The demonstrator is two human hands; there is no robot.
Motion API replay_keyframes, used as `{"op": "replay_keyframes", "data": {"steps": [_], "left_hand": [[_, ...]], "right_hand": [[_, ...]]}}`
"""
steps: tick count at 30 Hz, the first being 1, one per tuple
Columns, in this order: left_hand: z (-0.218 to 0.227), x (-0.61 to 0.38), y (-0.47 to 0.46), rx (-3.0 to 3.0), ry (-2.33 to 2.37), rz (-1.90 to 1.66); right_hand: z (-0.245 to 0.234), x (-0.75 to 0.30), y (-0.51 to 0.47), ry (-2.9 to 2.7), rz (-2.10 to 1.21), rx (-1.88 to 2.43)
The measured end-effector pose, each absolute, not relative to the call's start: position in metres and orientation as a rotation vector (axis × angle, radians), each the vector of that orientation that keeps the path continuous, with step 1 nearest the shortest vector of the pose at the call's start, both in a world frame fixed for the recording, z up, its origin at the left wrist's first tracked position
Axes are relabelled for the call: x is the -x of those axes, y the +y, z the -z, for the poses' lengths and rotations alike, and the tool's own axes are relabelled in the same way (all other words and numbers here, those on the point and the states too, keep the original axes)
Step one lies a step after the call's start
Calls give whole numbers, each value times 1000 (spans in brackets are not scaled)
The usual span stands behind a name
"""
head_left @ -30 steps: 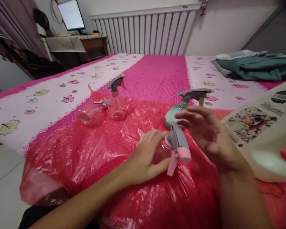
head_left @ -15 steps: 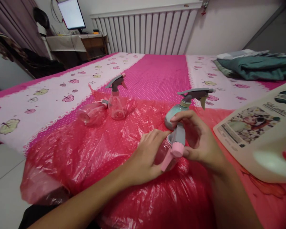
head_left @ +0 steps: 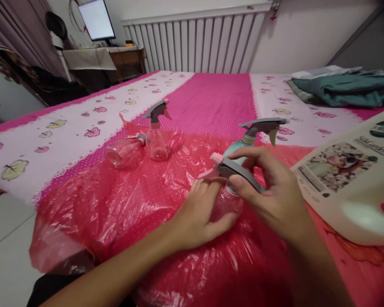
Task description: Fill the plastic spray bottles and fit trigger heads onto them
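The bottle (head_left: pixel 225 206) sits in left grip (head_left: pixel 199 215), spray head (head_left: pixel 228 167) seemingly in right grip (head_left: pixel 277 192).

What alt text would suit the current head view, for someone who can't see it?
A left hand grips a spray bottle while the right hand holds its grey-and-pink spray head, over red plastic on a bed. Nearby, an upright bottle stands beside a bottle lying down; a greenish bottle and a cream container are farther right.
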State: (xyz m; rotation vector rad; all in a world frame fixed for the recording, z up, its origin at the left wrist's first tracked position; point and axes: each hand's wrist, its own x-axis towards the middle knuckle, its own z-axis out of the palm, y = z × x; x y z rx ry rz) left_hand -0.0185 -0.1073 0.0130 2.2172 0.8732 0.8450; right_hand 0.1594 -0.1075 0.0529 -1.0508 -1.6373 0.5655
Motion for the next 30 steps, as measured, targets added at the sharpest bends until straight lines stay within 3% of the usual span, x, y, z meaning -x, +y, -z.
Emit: {"op": "replay_keyframes", "data": {"steps": [5, 11, 17, 30], "left_hand": [[-13, 20, -108, -2214, 858, -808], [-11, 22, -107, -2278, 733, -766], [-13, 22, -106, -2291, 747, -718], [-15, 19, -105, -2217, 810, -811]], "right_hand": [[-39, -164, -99, -1288, -1191, 667], [-37, -165, -102, -1294, -1528, 559], [-35, -166, -103, -1374, -1599, 453], [-33, -167, -100, -1440, -1322, 679]]}}
